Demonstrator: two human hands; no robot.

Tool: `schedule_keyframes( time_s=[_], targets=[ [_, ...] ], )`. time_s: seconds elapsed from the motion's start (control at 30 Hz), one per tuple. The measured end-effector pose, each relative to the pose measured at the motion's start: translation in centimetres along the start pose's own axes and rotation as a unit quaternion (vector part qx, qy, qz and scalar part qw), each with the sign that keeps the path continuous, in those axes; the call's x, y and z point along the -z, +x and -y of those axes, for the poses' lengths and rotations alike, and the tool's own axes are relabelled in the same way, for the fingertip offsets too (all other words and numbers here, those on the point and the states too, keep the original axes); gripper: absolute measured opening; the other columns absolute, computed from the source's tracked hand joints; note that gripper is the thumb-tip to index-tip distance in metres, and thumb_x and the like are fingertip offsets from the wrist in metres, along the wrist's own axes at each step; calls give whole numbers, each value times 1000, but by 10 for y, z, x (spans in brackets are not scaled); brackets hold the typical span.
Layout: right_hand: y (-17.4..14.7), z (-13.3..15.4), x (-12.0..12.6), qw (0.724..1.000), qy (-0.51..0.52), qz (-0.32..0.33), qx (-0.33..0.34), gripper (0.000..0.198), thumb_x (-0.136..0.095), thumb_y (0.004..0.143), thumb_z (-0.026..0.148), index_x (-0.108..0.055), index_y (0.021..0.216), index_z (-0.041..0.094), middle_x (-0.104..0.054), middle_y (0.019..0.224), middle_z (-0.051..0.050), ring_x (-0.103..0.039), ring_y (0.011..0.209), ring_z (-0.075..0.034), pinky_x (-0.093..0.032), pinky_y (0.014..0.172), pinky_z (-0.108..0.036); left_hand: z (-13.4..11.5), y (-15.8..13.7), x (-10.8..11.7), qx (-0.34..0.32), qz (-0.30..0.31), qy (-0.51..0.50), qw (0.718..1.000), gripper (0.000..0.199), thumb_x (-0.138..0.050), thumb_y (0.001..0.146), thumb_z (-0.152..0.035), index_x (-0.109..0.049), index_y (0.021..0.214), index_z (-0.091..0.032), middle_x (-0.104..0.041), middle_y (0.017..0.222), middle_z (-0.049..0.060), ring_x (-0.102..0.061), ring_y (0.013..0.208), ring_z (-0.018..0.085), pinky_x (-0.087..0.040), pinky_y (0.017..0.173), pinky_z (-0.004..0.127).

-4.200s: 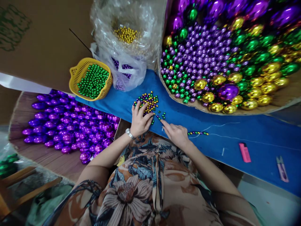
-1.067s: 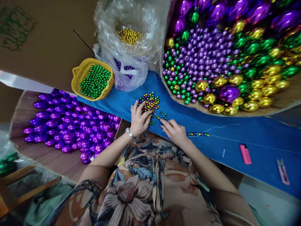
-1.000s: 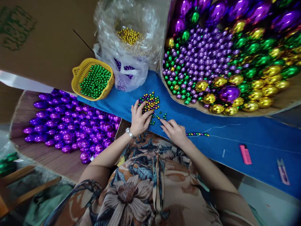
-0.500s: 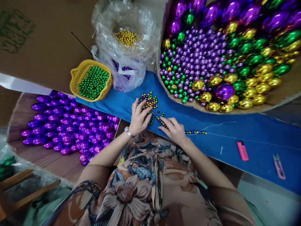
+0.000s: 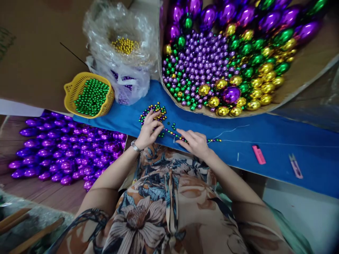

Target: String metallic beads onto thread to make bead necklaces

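A string of small green, gold and purple beads point(image 5: 172, 133) stretches between my two hands. My left hand point(image 5: 148, 132) pinches the thin end of this string between thumb and forefinger; whether that end is needle or bare thread is too small to tell. Its other fingers hover at a pile of loose mixed beads point(image 5: 160, 108). My right hand point(image 5: 195, 144) is closed around the strung beads, which come out again past its far side. White thread point(image 5: 251, 142) trails off to the right over the blue cloth point(image 5: 275, 132). A few green beads point(image 5: 173, 125) lie between the hands.
A yellow basket point(image 5: 69, 100) of green beads and plastic bags point(image 5: 143, 76) with gold and purple beads stand at the back left. A big carton point(image 5: 299, 83) of mixed beads is behind. Pink lighter point(image 5: 258, 154) and thread snips point(image 5: 295, 165) lie right. Purple beads point(image 5: 66, 151) fill a box left.
The view has shifted, so most things sit further left. My left hand has gone from spread fingers over the bead pile to a pinch at the string's end, and the string is drawn out between the hands.
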State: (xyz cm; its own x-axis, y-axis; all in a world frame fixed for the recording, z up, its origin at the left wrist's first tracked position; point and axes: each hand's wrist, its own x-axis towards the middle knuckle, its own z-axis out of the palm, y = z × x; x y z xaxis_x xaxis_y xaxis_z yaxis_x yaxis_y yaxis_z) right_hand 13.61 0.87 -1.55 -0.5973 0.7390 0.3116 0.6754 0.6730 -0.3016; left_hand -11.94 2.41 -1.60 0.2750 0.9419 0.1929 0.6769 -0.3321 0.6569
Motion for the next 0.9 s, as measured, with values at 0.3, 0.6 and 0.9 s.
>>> schedule_keyframes(
  time_s=[0.3,0.6,0.9],
  targets=[
    [-8,-6,4,1000,-14,-1,-6,48,-50,94,52,-62,127,20,-69,85,-2,-61,73,-10,-41,69,-22,-5,-2,-5,37,-11,-41,998,28,-46,94,-41,-61,85,-19,-51,141,9,-33,143,27,-28,118,54],
    [1,-2,17,995,-65,66,-27,50,-44,94,56,-60,130,24,-67,89,-5,-55,84,-16,-38,72,-26,-8,-5,-11,30,-35,-25,999,23,-48,93,-37,-61,85,-19,-54,138,10,-34,142,27,-31,116,53],
    [25,19,5,991,-46,112,-52,46,-39,98,51,-58,131,26,-69,99,-5,-61,82,-14,-39,69,-24,-30,-4,-18,6,-16,-24,1000,23,-47,94,-35,-61,87,-19,-52,139,9,-32,143,26,-31,117,53]
  ],
)
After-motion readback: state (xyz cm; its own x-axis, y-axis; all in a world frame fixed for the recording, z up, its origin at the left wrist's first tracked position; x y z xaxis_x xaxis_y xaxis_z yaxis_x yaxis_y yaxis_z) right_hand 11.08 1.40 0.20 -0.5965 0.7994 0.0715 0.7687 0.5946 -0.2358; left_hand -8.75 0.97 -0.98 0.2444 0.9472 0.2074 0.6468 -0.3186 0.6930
